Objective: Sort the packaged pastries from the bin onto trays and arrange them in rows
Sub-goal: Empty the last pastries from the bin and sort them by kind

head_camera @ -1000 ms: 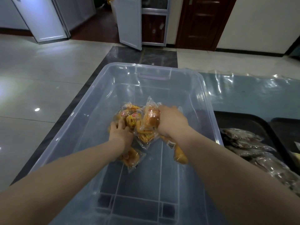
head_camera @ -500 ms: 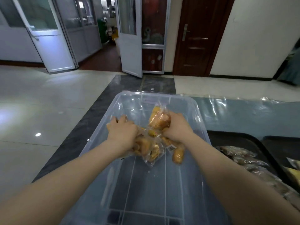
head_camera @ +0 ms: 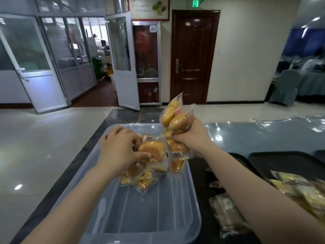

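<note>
Holding two bunches of packaged pastries [head_camera: 159,152] above the far end of the clear plastic bin [head_camera: 140,213]. My left hand [head_camera: 121,150] curls round a cluster of golden buns in clear wrappers, fingers and thumb clamped over the top ones; several more packets hang below my palm, and I cannot tell whether they are gripped or only caught among the rest. My right hand [head_camera: 190,136] is fisted round the necks of another bunch, some packets sticking up above the fist, others dangling beneath it, over the bin's right rim. The two bunches touch between my hands.

Bin floor below looks bare of pastries; what I hold seems to be the last of them.

To the right of the bin sit two dark trays. The nearer tray [head_camera: 202,173] carries pale wrapped pastries [head_camera: 226,213] along its near side; the farther tray [head_camera: 281,157] carries yellow packets [head_camera: 299,189] toward its near right corner. A light blue plastic-covered table surface [head_camera: 255,136] lies beyond the trays.

Risks, as I judge them:
- Slick film, too many packets per hand: the low hangers could slip free on the carry across the bin rim and land on the floor or back in the bin.
- Squeezing harder to prevent that could crush the soft buns.
- Setting down a whole bunch at once could scatter it over packets already laid and spoil the rows.
</note>
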`<state>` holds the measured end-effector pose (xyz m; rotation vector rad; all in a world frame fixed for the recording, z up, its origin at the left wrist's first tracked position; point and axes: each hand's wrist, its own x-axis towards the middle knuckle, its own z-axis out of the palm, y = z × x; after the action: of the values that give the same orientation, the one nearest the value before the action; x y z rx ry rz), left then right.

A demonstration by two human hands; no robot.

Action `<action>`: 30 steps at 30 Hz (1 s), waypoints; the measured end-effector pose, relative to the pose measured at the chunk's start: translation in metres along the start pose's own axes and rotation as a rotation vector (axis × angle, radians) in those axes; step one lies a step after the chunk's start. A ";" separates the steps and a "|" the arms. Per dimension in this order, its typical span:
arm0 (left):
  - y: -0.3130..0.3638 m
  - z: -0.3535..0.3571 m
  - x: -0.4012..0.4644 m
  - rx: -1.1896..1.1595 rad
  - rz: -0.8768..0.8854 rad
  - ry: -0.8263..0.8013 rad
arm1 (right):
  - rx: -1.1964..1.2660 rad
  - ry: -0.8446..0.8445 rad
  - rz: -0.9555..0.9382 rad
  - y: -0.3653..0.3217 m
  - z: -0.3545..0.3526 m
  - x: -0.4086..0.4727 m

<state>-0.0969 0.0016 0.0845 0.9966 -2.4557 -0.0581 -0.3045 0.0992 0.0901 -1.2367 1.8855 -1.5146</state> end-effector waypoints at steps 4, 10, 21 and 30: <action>0.068 -0.003 0.009 -0.047 0.072 0.058 | 0.024 0.091 -0.039 -0.003 -0.073 -0.017; 0.197 0.036 0.018 -0.115 0.147 0.110 | -0.140 0.228 -0.137 0.037 -0.220 -0.053; 0.397 0.180 0.007 -0.243 0.077 -0.070 | -1.012 0.129 -0.048 0.185 -0.437 -0.117; 0.511 0.271 0.023 -0.253 0.152 -0.205 | -1.180 0.117 0.041 0.277 -0.540 -0.133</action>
<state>-0.5632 0.3232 -0.0351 0.7233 -2.6174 -0.4283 -0.7563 0.5107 -0.0222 -1.4878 2.9737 -0.3195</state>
